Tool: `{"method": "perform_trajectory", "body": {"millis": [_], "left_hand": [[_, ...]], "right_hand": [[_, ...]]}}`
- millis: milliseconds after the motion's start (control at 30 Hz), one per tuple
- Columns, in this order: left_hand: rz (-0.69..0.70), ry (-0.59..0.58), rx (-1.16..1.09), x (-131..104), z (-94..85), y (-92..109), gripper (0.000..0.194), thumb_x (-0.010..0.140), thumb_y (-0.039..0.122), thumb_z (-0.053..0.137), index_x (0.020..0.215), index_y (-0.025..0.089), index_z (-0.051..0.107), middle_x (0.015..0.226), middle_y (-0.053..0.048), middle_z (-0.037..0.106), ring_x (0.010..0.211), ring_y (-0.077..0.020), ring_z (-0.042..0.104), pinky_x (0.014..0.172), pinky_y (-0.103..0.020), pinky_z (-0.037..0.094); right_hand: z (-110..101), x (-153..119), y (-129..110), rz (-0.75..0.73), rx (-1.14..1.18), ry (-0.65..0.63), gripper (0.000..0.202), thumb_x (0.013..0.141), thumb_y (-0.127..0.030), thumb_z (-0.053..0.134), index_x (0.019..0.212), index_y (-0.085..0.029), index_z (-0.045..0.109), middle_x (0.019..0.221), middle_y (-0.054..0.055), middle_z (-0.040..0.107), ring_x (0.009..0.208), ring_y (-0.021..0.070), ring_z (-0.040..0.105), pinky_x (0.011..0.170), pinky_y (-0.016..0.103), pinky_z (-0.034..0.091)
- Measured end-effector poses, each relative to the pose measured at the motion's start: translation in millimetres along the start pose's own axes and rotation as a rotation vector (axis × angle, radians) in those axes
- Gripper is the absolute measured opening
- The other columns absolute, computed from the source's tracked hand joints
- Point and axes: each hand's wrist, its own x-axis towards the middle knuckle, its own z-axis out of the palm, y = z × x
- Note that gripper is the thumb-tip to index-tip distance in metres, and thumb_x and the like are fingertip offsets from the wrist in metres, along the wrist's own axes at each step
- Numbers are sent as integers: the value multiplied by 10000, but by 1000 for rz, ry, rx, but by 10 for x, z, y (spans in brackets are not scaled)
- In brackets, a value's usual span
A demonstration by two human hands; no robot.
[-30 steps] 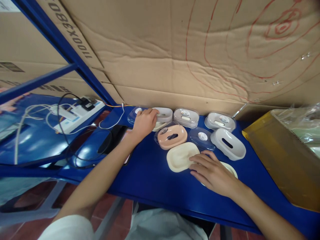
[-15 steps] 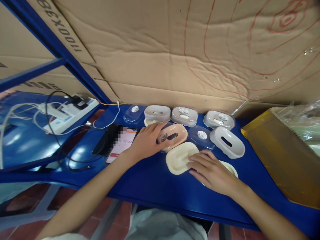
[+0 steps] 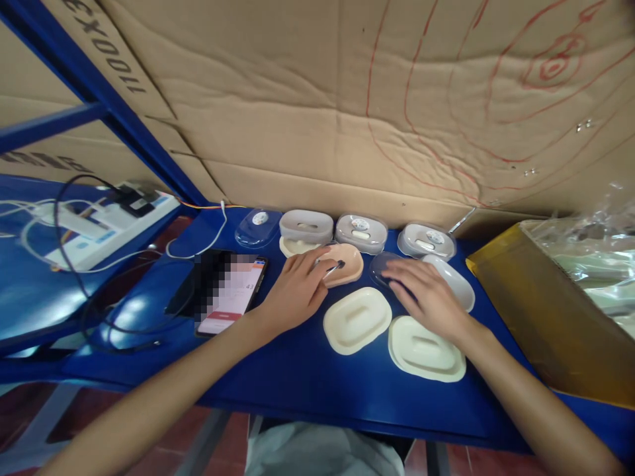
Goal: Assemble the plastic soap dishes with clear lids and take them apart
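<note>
On the blue counter (image 3: 297, 370), the left hand (image 3: 295, 287) curls loosely over the peach dish (image 3: 346, 263), whose stiff, light, probably slick shell suits a rim grip. Right of that dish, the right hand (image 3: 426, 291) covers the clear lid (image 3: 381, 268); whether either grasps, I cannot tell.

Face up on the blue surface (image 3: 278, 377), a phone (image 3: 232, 297) with a lit, partly pixelated screen. Farther left, a white power strip (image 3: 82, 250) with a black adapter (image 3: 133, 200) plugged in, and a black cable (image 3: 56, 221) looping down. Behind, creased cardboard (image 3: 272, 99) with curving red lines, beside a slanting blue metal frame (image 3: 116, 125). Below, reddish tiled floor (image 3: 191, 430)
</note>
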Motion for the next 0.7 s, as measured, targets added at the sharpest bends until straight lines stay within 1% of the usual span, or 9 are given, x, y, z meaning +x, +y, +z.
{"method": "perform_trajectory", "body": {"millis": [67,167,233,300,400,467,533,600,700], "left_hand": [[31,22,-2,-19,34,21,429,988,102,487,1358,235,658,1552,-150,612,1471,-330,570,1191,-544,477],[65,71,-23,-81,86,47,403,995,123,518,1343,247,680,1491,-145,650,1440,-332,592,1177,-544,491],[93,106,-47,-132,118,59,354,1014,155,533,1316,257,687,1444,-139,679,1395,-326,622,1155,-540,506],[127,140,-70,-172,141,73,311,1025,175,542,1283,266,689,1409,-129,699,1339,-318,651,1131,-536,517],[153,161,-119,-206,144,107,313,1033,171,538,1289,280,681,1400,-110,705,1322,-297,652,1136,-526,509],[157,153,-142,-219,133,135,319,1036,173,540,1301,280,682,1402,-107,705,1332,-292,642,1148,-523,501],[162,140,-131,-230,130,160,294,1031,180,557,1269,276,700,1413,-110,704,1330,-302,639,1147,-533,498],[158,119,-103,-240,136,178,262,1018,181,573,1214,277,718,1430,-108,704,1332,-312,639,1154,-554,488],[144,86,-79,-245,141,185,254,1018,178,564,1187,290,718,1448,-100,705,1364,-303,632,1175,-574,463]], "right_hand": [[71,269,142,76,-69,-28,371,1115,-319,537,1468,-237,616,1571,167,625,1451,358,595,1177,597,489],[238,678,339,171,-72,-105,567,1053,-379,642,1575,-194,519,1721,230,435,1592,453,416,1250,703,375],[314,875,438,190,-50,-138,620,1017,-384,693,1570,-168,514,1716,265,423,1599,461,404,1257,720,358],[313,975,493,175,-44,-153,581,1017,-396,696,1529,-168,545,1652,254,509,1553,412,487,1249,650,415],[150,965,482,148,-18,-155,485,1074,-442,616,1494,-203,570,1549,172,634,1437,298,623,1198,481,513],[-30,907,444,182,24,-134,452,1115,-479,536,1487,-226,579,1491,131,695,1350,268,692,1143,437,556],[-216,848,421,271,60,-123,440,1123,-526,509,1445,-251,627,1414,100,756,1264,286,746,1072,439,591],[-363,805,422,346,22,-147,432,1133,-545,474,1389,-264,678,1322,80,803,1180,305,782,1000,437,606],[-455,785,421,405,-144,-181,406,1135,-496,474,1387,-257,685,1151,82,843,1035,328,811,874,430,607]]}}
